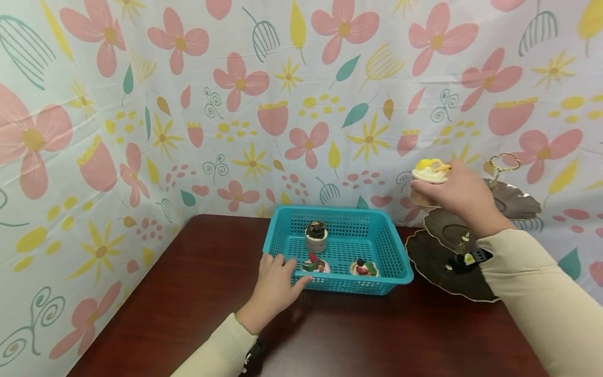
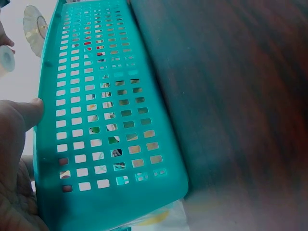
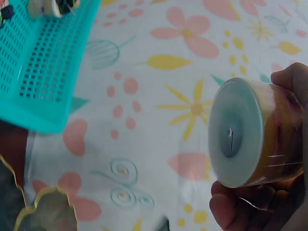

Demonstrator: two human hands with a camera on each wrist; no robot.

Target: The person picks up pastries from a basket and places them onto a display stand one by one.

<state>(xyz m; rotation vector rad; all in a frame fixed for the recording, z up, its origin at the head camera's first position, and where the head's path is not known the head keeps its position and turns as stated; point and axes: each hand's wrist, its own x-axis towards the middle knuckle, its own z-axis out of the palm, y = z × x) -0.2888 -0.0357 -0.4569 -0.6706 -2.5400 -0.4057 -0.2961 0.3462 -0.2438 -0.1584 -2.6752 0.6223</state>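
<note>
My right hand [image 1: 464,191] grips a cupcake [image 1: 431,172] by its side, raised beside the tiered stand. White cream and yellow pieces top it. The right wrist view shows its pale round base [image 3: 236,134] and clear wrapped side. My left hand [image 1: 275,280] holds the rim of a turquoise plastic basket [image 1: 400,262] at its front left corner, fingers hooked over the edge. Inside the basket are a dark-topped cupcake [image 1: 316,238], a cupcake with red and green topping [image 1: 316,264] and another fruit-topped one [image 1: 365,268]; the front wall partly hides these last two.
A tiered dark stand with gold edges [image 1: 433,267] and a gold handle [image 1: 505,161] stands right of the basket, partly behind my right arm. The brown wooden table [image 1: 212,277] meets a floral cloth [image 1: 282,78] behind and at left.
</note>
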